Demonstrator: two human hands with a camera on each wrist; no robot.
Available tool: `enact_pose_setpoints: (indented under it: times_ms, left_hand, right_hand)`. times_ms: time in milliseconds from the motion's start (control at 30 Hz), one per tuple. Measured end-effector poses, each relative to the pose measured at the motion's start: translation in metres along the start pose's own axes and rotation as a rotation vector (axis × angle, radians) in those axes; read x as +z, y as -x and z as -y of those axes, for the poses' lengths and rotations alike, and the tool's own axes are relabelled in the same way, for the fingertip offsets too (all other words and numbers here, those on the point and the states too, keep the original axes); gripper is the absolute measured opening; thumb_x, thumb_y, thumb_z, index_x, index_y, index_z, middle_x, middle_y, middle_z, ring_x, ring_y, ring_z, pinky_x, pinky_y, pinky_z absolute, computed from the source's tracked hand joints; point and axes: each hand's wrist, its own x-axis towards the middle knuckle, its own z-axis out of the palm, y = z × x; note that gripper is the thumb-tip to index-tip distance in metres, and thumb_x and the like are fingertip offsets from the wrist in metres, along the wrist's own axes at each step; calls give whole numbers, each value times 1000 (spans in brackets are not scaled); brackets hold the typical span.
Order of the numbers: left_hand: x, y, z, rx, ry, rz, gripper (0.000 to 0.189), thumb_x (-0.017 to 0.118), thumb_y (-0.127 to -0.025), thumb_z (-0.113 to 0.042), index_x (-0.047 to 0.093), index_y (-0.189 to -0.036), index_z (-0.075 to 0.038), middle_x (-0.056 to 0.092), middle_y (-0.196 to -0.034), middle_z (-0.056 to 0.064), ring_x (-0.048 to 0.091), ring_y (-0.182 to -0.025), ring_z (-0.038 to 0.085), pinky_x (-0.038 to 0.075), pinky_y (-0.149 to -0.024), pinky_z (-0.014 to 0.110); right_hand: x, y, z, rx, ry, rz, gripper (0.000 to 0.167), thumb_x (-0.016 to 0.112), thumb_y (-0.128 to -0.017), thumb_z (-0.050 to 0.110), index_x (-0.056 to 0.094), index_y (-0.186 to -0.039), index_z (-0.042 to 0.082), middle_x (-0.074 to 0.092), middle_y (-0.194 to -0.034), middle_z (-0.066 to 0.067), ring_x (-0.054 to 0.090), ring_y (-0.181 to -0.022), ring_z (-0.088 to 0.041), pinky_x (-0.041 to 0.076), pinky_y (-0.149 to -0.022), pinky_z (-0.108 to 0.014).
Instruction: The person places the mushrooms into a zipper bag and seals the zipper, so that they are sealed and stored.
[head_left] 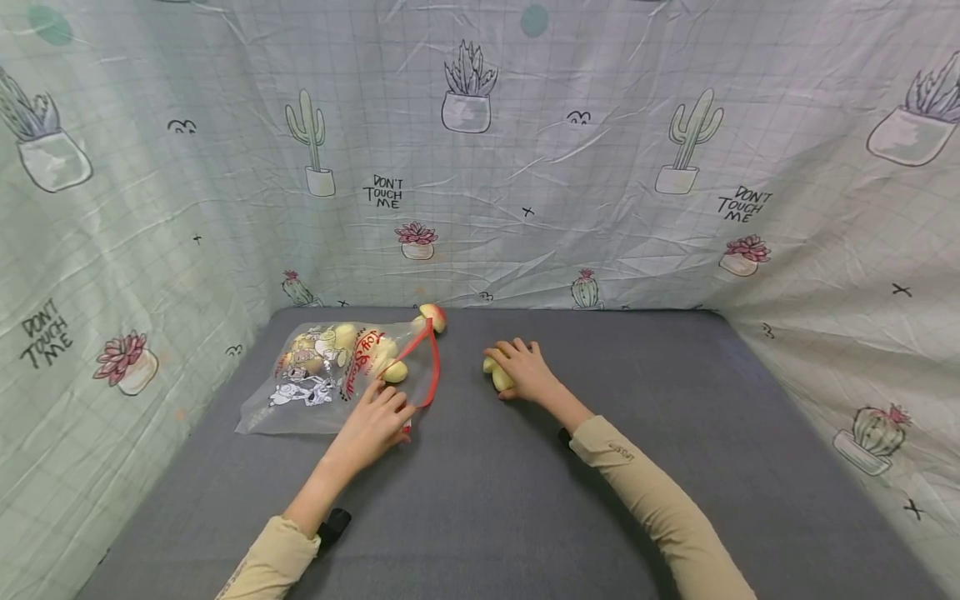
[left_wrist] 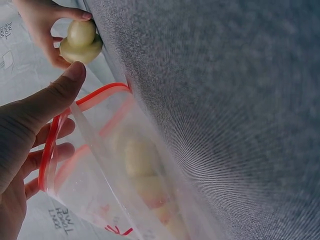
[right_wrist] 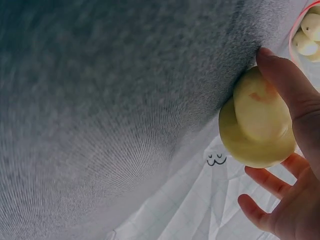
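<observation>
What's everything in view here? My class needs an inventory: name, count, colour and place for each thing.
zip bag: one, clear with red edging and printed figures, on the table's left side
bagged pieces: several, exact count unclear, mostly pale yellow, inside the bag
red-topped piece: one, red and pale yellow, by the bag's far corner
mushroom-shaped piece: one, yellow-green, in the right hand
table: one, dark grey, under everything
backdrop: pale, printed with potted plants, behind and beside the table; panel count unclear
wrist devices: two, black, at the wrists
sleeves: two, beige, on both arms
left hand: one, bare, at the bag's opening
right hand: one, bare, right of the bag
</observation>
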Motion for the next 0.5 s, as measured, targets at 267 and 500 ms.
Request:
enact_pose_setpoints:
  times_ms: [267, 500]
  left_hand:
    - [0, 0, 0, -22, 25, -5, 40, 80, -52, -33, 57, -77, -14, 51, -73, 1, 52, -81, 22, 37, -90, 46]
    - [-1, -1, -1, -28, 6, 10, 39, 79, -53, -35, 57, -78, -15, 50, -73, 0, 52, -81, 21, 38, -91, 45]
  right_hand:
    - [0, 2, 2, 58, -29, 31, 83, 76, -63, 41, 38, -131, 12, 42, -132, -5, 41, -107, -25, 35, -81, -46]
    - [2, 7, 2, 112, -124, 87, 80, 74, -68, 38, 33, -135, 22, 34, -129, -15, 38, -111, -31, 33, -80, -46]
